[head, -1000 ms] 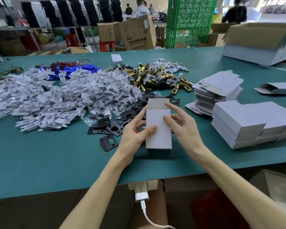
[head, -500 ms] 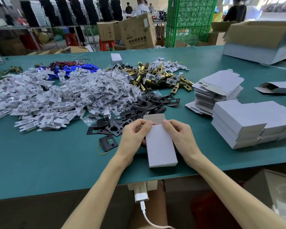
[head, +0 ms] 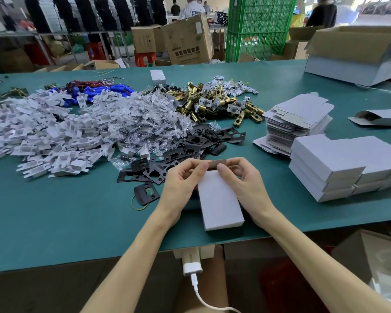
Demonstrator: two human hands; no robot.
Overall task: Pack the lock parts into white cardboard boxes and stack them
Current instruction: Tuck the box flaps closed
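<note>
Where the box lies: a small white oblong cardboard box is laid flat on the green table, near its front edge.
Left hand: fingers are curled; the box's far left corner is pinched.
Right hand: fingers are curled; the grey-brown end flap is pinched.
Just beyond: heap of flat black metal plates.
To the right: stack of closed white cardboard boxes, apart from both hands; pile of unfolded white box blanks behind it.
Farther back: brass-coloured latch bolts; clear plastic bags; white plastic pieces.
</note>
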